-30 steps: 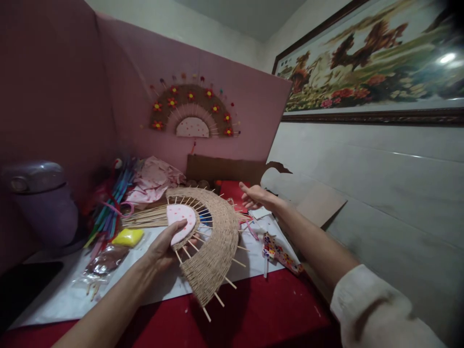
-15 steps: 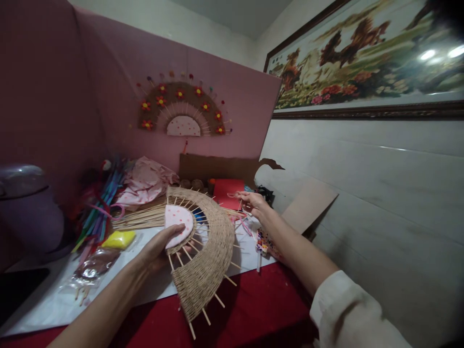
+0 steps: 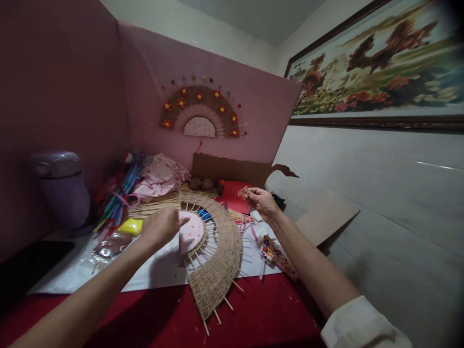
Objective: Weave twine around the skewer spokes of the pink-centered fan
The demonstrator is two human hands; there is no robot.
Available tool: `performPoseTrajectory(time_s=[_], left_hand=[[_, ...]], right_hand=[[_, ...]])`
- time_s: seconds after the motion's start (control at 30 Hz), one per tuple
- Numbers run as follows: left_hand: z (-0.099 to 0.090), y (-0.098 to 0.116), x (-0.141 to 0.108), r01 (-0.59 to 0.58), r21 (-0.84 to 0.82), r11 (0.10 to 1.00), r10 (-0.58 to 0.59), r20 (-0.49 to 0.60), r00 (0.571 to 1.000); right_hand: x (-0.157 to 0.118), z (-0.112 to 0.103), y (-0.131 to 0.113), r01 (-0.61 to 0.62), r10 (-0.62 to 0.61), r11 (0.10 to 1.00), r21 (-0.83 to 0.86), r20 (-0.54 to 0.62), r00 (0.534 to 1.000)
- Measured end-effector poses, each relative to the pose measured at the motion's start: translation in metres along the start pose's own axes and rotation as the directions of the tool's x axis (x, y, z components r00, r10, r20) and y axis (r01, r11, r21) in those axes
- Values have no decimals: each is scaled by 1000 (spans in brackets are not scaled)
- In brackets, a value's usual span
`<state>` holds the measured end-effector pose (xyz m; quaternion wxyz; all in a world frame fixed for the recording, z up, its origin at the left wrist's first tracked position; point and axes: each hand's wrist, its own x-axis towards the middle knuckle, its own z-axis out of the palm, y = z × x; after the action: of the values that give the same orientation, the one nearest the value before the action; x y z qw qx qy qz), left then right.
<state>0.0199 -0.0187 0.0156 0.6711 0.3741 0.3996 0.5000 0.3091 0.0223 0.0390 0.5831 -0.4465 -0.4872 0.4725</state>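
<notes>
A half-ring fan of woven twine on thin sticks (image 3: pixel 221 261) lies at the front of the table, its stick ends poking past the outer rim. At its centre is a half-round pad of pink dotted cloth (image 3: pixel 191 231). My left hand (image 3: pixel 162 228) is raised beside the pad, one digit stretched out over the cloth and the other fingers curled and partly hidden; nothing shows in it. Past the fan's right side, my right hand (image 3: pixel 263 202) pinches a small loop of thin twine (image 3: pixel 243 191) between thumb and fingertips.
A dotted glue gun (image 3: pixel 277 256) lies right of the fan. On the left are a purple bottle (image 3: pixel 63 193), pipe cleaners (image 3: pixel 116 208) and a yellow packet (image 3: pixel 131 226). Behind are pink cloth (image 3: pixel 163 176), twine balls (image 3: pixel 206 184) and a cardboard strip (image 3: pixel 232 166). A decorated fan (image 3: pixel 199 99) hangs on the pink board.
My left hand has let go of the woven fan and lifted off it; the fan now lies lower on the table. My right hand still pinches the twine. The view has turned slightly left.
</notes>
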Motion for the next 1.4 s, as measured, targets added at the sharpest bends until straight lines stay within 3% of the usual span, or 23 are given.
performPoseTrajectory(time_s=[0.07,0.13,0.2,0.27,0.3,0.4,0.5,0.6,0.73,0.93,1.1,1.17,1.27,1.4], left_hand=[[31,12,3,-272,318,908,290,-8,957],[65,17,13,-434,428,793,457,54,888],[90,16,28,-477,422,771,494,77,866],[102,14,44,-407,306,860,397,98,912],[103,13,51,-342,218,914,326,110,939],[94,16,61,-216,89,972,199,171,965],[80,21,60,-78,61,995,58,279,958],[69,21,57,64,31,997,-71,372,925],[60,15,56,119,-103,987,-62,440,896],[54,11,58,83,-181,980,-5,398,918],[53,7,66,100,-245,964,-5,361,932],[54,7,66,111,-255,960,-15,349,937],[53,7,64,126,-267,956,-39,307,951],[52,7,67,158,-289,944,-88,243,966]], right_hand=[[-2,11,1,26,-24,999,-33,55,998],[-5,22,1,56,-50,997,-58,110,993],[-10,32,1,84,-73,994,-73,141,987],[-13,39,2,111,-98,990,-92,137,986],[-13,40,3,124,-110,987,-107,124,986],[-10,41,7,177,-158,965,-193,110,981],[-4,38,13,267,-244,909,-321,109,963],[0,38,17,327,-332,821,-468,75,940],[-1,46,17,373,-351,724,-580,157,923],[-11,66,9,432,-354,825,-364,262,898],[-19,74,10,556,-448,682,-475,330,831],[-19,75,12,549,-447,654,-520,320,835],[-15,73,13,455,-361,744,-489,279,890],[-14,67,10,326,-242,919,-221,336,910]])
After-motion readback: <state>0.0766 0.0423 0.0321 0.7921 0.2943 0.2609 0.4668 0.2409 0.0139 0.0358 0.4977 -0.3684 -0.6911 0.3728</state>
